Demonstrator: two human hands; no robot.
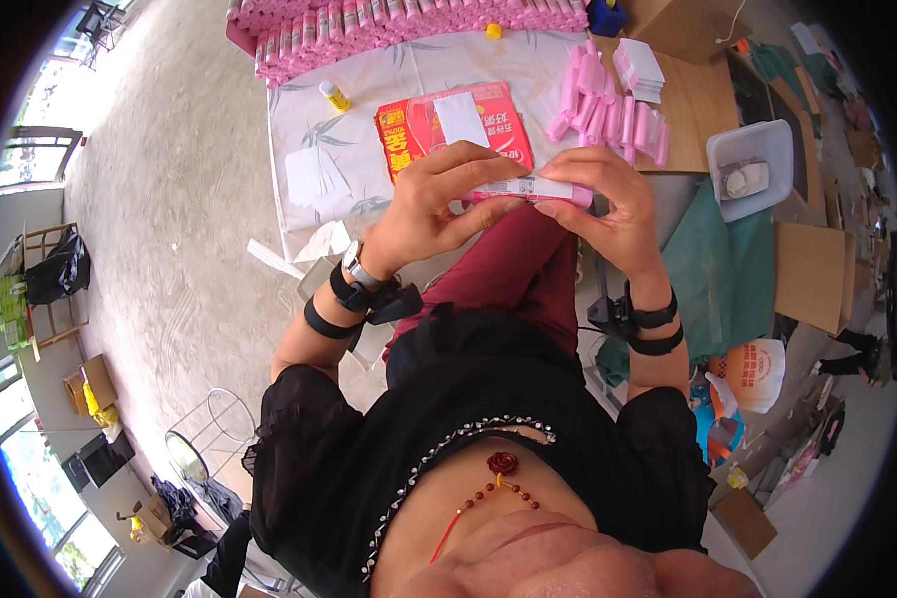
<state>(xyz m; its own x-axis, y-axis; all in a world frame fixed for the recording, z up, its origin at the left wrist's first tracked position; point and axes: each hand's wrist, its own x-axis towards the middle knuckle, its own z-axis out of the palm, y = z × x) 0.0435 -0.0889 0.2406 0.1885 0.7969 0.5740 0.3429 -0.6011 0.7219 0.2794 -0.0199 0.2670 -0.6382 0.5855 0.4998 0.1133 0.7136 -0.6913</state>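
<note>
Above my lap, at the near edge of the table, both hands hold a small pink roll point(581, 196) sideways with a white printed label point(540, 186) along it. My left hand point(456, 195) grips the left end between thumb and fingers. At the right end, my right hand point(610, 204) pinches the roll and label the same way. Just beyond them lies a red printed cardboard sheet point(506, 118) with a white paper slip point(458, 118) on it. Loose pink rolls point(593, 110) are heaped to the right, near a stack of white labels point(640, 70).
A large pile of labelled pink rolls point(409, 40) lines the table's far edge. A yellow glue bottle point(335, 96), a yellow cap point(494, 32) and fanned white papers point(314, 177) are on the cloth. At right are a clear plastic tub point(779, 159) and a cardboard box point(812, 277).
</note>
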